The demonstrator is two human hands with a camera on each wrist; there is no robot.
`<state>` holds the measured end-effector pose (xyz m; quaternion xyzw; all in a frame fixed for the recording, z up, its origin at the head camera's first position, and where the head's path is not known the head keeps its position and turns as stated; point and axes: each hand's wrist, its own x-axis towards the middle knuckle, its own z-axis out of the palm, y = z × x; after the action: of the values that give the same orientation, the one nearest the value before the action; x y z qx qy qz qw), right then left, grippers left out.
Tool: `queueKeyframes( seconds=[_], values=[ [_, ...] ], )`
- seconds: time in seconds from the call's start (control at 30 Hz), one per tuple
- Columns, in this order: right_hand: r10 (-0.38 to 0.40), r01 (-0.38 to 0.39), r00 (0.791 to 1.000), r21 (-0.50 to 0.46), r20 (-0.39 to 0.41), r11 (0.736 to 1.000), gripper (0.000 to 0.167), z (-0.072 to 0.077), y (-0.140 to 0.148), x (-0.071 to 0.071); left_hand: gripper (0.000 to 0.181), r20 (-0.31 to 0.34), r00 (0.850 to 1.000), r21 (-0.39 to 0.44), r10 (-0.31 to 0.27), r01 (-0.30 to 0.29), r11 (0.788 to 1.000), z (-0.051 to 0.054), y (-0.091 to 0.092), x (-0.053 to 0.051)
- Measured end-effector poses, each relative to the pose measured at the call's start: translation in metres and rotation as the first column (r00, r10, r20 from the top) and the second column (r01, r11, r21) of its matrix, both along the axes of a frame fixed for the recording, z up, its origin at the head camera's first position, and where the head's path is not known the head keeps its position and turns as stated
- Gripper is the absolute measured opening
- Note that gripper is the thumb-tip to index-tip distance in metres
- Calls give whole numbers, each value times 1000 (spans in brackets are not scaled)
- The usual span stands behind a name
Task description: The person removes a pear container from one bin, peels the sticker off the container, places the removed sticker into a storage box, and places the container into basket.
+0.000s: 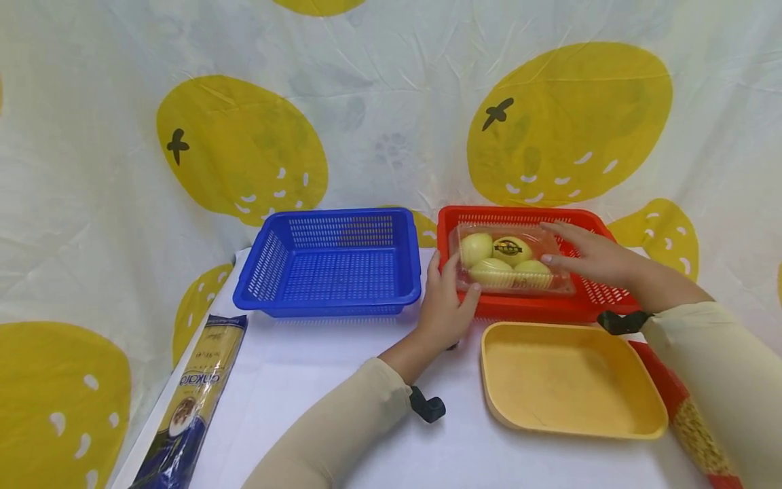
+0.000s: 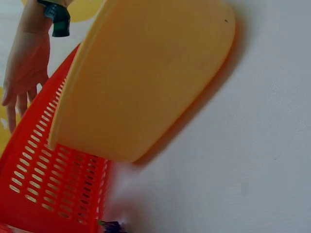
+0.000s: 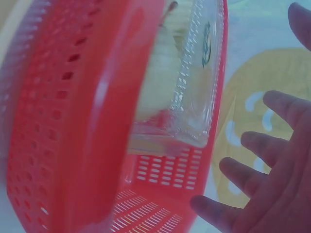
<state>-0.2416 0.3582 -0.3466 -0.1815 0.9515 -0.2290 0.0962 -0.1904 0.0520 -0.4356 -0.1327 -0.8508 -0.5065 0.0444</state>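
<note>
A clear plastic box [image 1: 565,282] of several round pale yellow-green fruits [image 1: 491,273] sits in the red basket [image 1: 525,308], its left end up near the rim. At the box's left end is my left hand [image 1: 441,309], thumb and fingers extended beside the box and rim; the exact contact is unclear. My right hand [image 1: 601,258] reaches over the box's right side with fingers extended. In the right wrist view, that hand's fingers [image 3: 262,150] are spread apart from the box [image 3: 194,116]. The left wrist view shows the right hand [image 2: 29,68] beyond the basket [image 2: 43,170].
A blue basket [image 1: 339,303] stands left of the red one. In front of the red basket is a yellow tub [image 1: 568,380]. Pasta in a packet [image 1: 189,401] lies at the table's left edge; a red packet [image 1: 690,414] lies partly under the right sleeve.
</note>
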Motion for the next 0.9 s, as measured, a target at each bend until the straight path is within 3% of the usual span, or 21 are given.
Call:
queueKeyframes(
  seconds=[0.27, 0.43, 0.6, 0.9],
  values=[
    [-26, 25, 999, 28, 43, 999, 82, 2, 6, -20, 68, 64, 996, 53, 61, -64, 997, -13, -1, -5],
    [-51, 46, 997, 76, 66, 996, 83, 2, 11, -30, 67, 123, 990, 124, 65, -80, 989, -18, -2, -7],
    [-60, 56, 993, 47, 103, 997, 84, -1, 19, -38, 67, 126, 991, 186, 54, -77, 980, -24, -3, -8],
    [-120, 139, 955, -53, 271, 989, 88, -11, 35, -46, 57, 148, 989, 276, 21, -62, 959, -34, 2, -6]
  ],
)
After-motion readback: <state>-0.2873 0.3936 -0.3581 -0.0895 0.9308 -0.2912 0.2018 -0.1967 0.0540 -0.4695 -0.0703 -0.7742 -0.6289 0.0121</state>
